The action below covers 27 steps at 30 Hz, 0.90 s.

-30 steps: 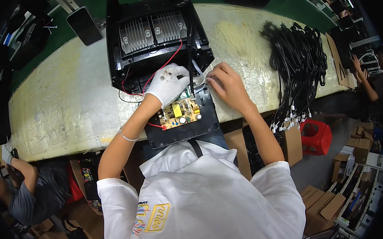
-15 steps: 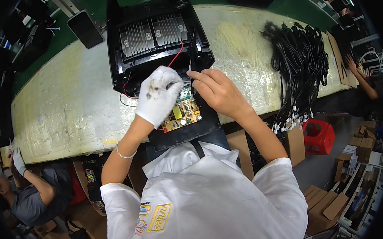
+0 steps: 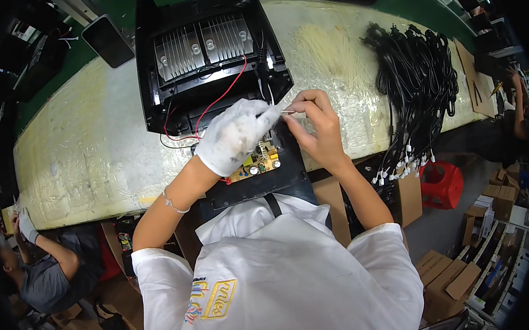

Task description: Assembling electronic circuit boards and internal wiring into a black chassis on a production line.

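A worker in a white shirt (image 3: 321,271) bends over an opened black case (image 3: 198,95) at a long, pale, film-covered surface (image 3: 90,134). The bare right hand (image 3: 318,121) has its grip narrowed, thumb and forefinger pinching a thin white strand (image 3: 288,112) just beyond the lower right corner of the case. The left hand (image 3: 233,136), in a smudged white glove, points its fingers toward the same spot; whether its grip holds anything cannot be told.

Beneath the gloved hand, partly covered by it, a circuit board (image 3: 265,163) rests on a black panel (image 3: 260,190) at the worker's lap. A red wire (image 3: 224,94) curves across the case, below two blocks of silver metal fins (image 3: 180,55).

To the right, a spread of pale strips (image 3: 327,53) lies near a heap of black cables (image 3: 417,74) whose white plugs hang over the edge, near a red stool (image 3: 442,186). A phone-shaped device (image 3: 108,41) stands to the left of the case. At far left, a co-worker in a gray shirt (image 3: 60,274) sits at the same surface.
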Motion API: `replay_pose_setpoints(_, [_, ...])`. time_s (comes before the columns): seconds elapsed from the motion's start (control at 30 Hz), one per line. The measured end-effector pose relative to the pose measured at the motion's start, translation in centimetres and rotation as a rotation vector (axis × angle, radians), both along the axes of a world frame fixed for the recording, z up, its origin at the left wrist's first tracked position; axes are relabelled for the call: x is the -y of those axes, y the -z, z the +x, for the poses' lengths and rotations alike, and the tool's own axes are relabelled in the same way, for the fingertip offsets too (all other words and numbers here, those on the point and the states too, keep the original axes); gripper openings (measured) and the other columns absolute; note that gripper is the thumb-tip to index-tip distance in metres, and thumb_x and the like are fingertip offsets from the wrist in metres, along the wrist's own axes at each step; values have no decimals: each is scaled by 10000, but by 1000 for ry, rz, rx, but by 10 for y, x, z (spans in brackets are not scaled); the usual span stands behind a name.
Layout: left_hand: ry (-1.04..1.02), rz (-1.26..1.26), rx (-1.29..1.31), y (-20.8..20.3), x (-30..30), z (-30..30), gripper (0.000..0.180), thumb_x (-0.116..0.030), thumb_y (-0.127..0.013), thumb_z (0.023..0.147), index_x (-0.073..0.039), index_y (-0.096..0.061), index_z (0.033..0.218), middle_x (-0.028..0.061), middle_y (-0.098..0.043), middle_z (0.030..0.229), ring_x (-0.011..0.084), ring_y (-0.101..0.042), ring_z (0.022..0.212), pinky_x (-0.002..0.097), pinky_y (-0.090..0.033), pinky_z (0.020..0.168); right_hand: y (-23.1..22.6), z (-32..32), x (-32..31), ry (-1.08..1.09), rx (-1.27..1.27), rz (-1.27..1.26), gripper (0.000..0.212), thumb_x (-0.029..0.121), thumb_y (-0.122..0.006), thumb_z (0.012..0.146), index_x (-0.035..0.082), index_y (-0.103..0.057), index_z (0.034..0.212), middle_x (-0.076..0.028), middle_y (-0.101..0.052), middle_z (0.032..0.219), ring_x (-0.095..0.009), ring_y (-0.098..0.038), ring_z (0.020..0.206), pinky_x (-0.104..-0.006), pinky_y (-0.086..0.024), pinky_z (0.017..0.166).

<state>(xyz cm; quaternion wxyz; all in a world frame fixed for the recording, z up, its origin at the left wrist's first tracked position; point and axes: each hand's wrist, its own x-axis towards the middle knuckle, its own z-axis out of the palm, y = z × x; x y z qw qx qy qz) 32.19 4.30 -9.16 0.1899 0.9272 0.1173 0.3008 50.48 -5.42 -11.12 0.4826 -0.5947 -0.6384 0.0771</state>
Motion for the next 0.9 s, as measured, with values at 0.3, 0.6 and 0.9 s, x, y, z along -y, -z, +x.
replay_pose_setpoints(0.3, [-58, 88, -208, -15, 5, -1, 306, -98, -553, 828, -57, -553, 1131, 68, -550, 906, 243, -582, 857, 355, -525, 712, 1, 3, -1, 0, -12, -28, 143, -8, -725, 766, 1, -646, 885, -95, -573, 974, -212, -586, 869, -294, -470, 738])
replay_pose_setpoints(0.6, [-64, 78, -175, -14, 6, -1, 249, -132, -540, 847, -60, -552, 1085, 78, -546, 894, 259, -586, 871, 363, -525, 712, 1, 4, -1, -3, -40, -56, 138, -2, -720, 774, 10, -651, 894, -86, -584, 969, -202, -586, 858, -286, -467, 721])
replay_pose_setpoints(0.9, [36, 152, -150, 1, -1, 8, 454, -21, -619, 754, -58, -567, 1203, 92, -629, 1024, 274, -620, 881, 349, -534, 723, -10, 5, -3, -76, 58, -14, 135, -10, -714, 776, 11, -637, 886, -103, -587, 968, -231, -594, 880, -321, -477, 739])
